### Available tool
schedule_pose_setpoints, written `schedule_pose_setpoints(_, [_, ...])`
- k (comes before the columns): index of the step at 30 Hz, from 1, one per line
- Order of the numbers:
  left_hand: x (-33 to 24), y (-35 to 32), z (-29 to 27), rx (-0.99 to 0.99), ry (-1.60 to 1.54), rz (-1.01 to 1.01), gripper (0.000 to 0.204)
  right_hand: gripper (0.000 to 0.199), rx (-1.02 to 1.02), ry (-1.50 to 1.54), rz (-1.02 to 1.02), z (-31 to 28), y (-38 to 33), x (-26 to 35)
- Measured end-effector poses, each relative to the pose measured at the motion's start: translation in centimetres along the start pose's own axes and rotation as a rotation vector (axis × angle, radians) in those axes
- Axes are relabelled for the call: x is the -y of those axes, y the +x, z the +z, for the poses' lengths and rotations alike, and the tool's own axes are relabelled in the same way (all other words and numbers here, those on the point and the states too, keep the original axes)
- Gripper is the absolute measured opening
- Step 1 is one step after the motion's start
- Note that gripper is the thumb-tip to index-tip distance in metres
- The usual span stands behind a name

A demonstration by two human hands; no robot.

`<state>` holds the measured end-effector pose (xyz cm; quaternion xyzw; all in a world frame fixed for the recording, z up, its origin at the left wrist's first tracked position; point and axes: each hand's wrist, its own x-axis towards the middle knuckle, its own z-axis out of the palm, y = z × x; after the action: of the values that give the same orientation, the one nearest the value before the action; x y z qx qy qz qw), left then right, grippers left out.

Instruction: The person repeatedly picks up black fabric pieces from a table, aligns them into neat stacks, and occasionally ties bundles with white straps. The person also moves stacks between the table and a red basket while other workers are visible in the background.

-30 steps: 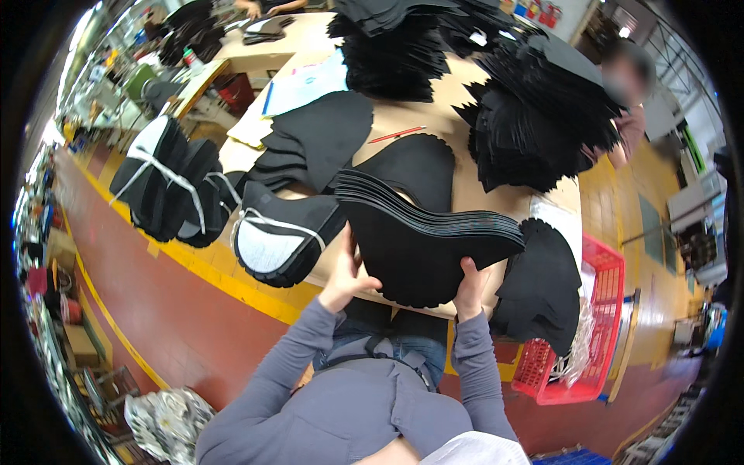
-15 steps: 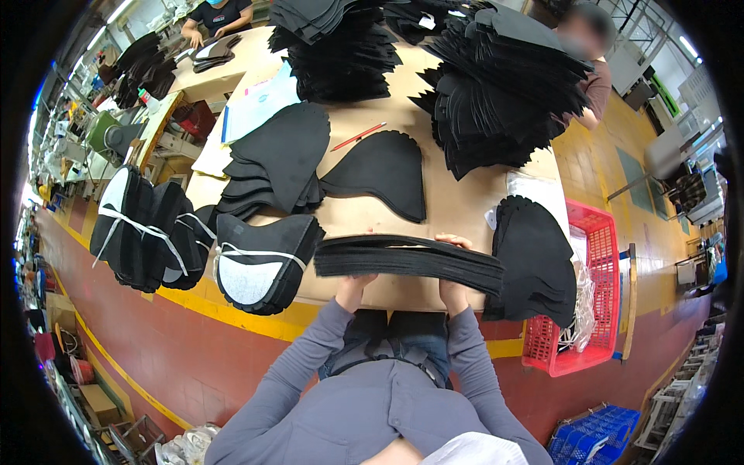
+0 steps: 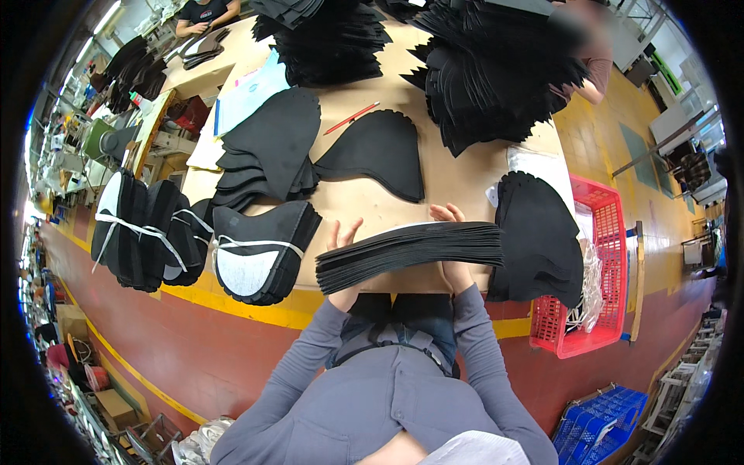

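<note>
1. I see a thick stack of black cut pieces (image 3: 411,252) held level over the near edge of the tan worktable (image 3: 457,174), gripped from both ends.
2. My view shows the left hand (image 3: 342,240) at the stack's left end, fingers spread upward behind the pile and the rest hidden under it, so it is partly open and bearing the stack.
3. The right hand (image 3: 448,221) sits at the stack's far side toward its right end, fingertips curled over the top edge, wrist running beneath the pile.
4. Just left of the stack, at the near edge, lies a black bundle with a pale face (image 3: 260,252), tied with white cord; more tied bundles (image 3: 143,232) hang off the near left corner.
5. To the right, a dark pile of rounded pieces (image 3: 539,240) rests at the near right corner, beside a red plastic crate (image 3: 597,271) standing off the table.
6. Mid-table lie a single black panel (image 3: 380,151) and a red pencil (image 3: 353,118); pale blue sheets (image 3: 248,97) rest toward the far left edge.
7. Half a second earlier the stack was held flatter and thinner-looking; a second ago it stood tilted up, showing its broad face.
</note>
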<state>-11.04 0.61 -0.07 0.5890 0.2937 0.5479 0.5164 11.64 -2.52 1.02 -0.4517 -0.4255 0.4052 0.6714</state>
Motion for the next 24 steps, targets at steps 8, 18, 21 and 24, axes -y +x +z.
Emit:
schedule_pose_setpoints(8, [-4.0, 0.7, 2.3, -0.035, -0.114, -0.029, 0.114, 0.068, 0.034, -0.065, -0.02, -0.5, -0.5, 0.8])
schedule_pose_setpoints(18, [-4.2, 0.3, 2.2, -0.063, -0.193, -0.122, 0.09, 0.069, 0.007, -0.005, -0.038, -0.6, -0.6, 0.1])
schedule_pose_setpoints(21, [-5.3, 0.3, 2.6, -0.077, -0.247, -0.133, 0.092, 0.043, 0.015, 0.107, 0.086, -0.4, -0.6, 0.8])
schedule_pose_setpoints(24, [-6.9, -0.3, 3.5, -0.219, -0.494, -0.203, 0.09, 0.022, 0.028, 0.118, 0.044, -0.5, -0.1, 2.1])
